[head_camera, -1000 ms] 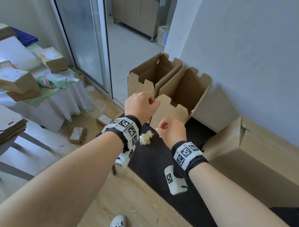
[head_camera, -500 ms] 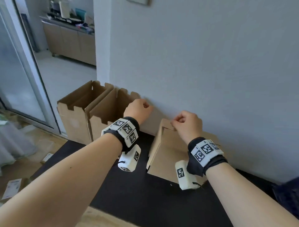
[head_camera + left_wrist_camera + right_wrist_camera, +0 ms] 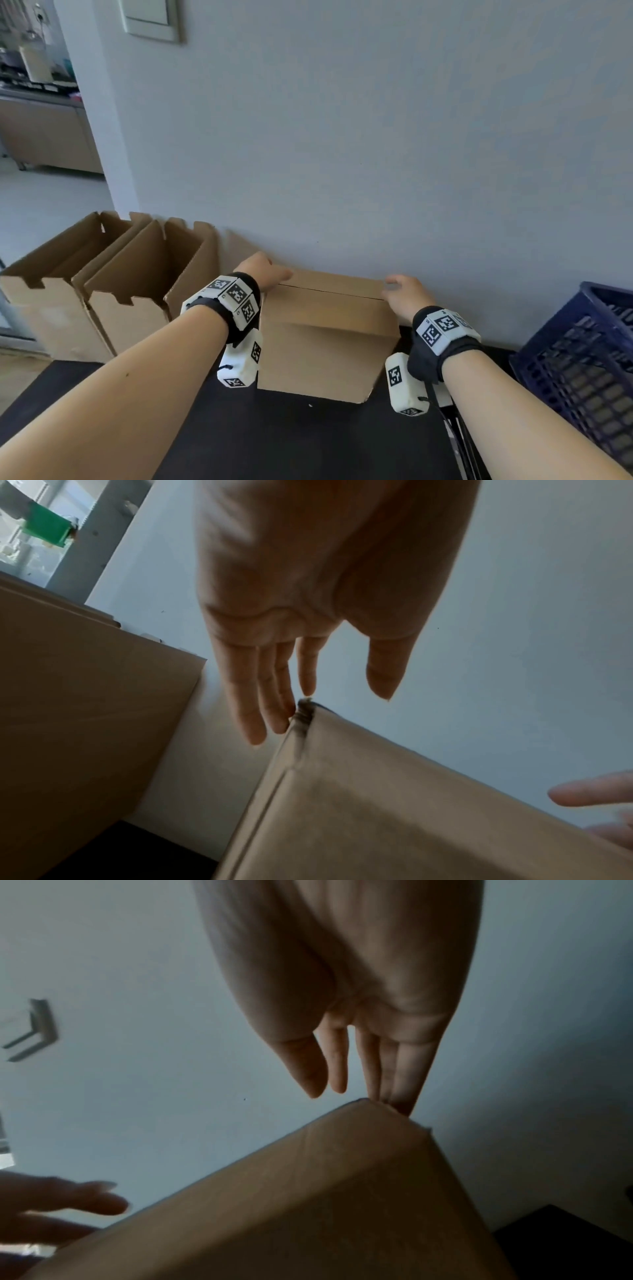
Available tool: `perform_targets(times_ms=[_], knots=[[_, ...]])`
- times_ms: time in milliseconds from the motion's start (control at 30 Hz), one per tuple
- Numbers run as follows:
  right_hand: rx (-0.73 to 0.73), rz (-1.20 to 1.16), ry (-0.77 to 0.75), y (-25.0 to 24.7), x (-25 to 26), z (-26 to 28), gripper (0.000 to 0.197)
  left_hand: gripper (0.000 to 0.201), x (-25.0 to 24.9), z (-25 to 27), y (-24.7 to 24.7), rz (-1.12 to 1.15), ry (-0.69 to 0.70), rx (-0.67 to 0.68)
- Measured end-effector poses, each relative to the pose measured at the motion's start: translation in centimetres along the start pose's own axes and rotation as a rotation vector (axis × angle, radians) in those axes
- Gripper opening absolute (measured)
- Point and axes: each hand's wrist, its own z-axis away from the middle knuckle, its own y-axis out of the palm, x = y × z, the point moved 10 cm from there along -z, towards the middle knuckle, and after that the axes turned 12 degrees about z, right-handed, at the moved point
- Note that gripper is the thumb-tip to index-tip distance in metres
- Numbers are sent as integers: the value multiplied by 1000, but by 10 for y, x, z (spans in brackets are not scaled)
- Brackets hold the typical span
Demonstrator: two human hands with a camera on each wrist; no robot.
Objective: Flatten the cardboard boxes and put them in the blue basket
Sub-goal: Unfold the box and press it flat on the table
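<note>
Closed cardboard box (image 3: 329, 329) sitting on a black mat (image 3: 308, 442), back edge right up against the pale grey wall (image 3: 376, 137). Left hand (image 3: 262, 275) at the box's top left corner, fingers (image 3: 253, 696) straight and spread loose, tips brushing the corner edge, not gripping anything. Right hand (image 3: 406, 294) at the top right corner, same deal: fingers (image 3: 397, 1074) straight, tips on the corner, nothing held. Two open-topped cardboard boxes (image 3: 113, 291) lined up along the wall at 9 o'clock of the closed one. Blue basket (image 3: 582, 359) at 3 o'clock, near the frame edge. Wood floor (image 3: 20, 373) peeking out at 8 o'clock, doorway to another room with cabinets (image 3: 44, 137) up at 10 o'clock, white wall panel (image 3: 150, 19) at 11.
</note>
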Motion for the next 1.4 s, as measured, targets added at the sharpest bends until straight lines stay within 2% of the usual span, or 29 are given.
perform_targets(times_ms=[100,167,233,300,433,567,667,900,1067,1233,1333,1367,1400], knots=[[55,-91,5,7,1,-1,63,67,-2,-1,6,14,9,7],[167,-186,18,17,2,1,85,72,-2,-2,8,-3,25,2],[279,-147,-20,27,9,6,96,75,-2,-2,10,5,39,-3],[310,-57,-69,31,15,11,93,76,-1,-2,11,-2,50,-9],[307,76,-147,33,26,18,74,78,2,-2,16,-39,57,0],[272,189,-159,28,28,20,91,79,5,-1,20,-36,48,2],[289,219,-187,31,34,24,90,78,7,-1,21,-9,44,-4],[163,287,-216,30,46,25,68,74,9,-2,20,38,31,-4],[96,323,-204,26,51,22,42,73,13,-6,21,66,-6,6],[216,336,-209,35,50,22,44,72,17,-12,20,176,-57,10],[238,347,-226,37,50,26,42,70,18,-13,20,234,-61,6],[233,322,-242,36,52,28,45,69,18,-13,20,245,-57,7],[219,306,-257,34,54,31,57,67,19,-14,21,249,-53,8]])
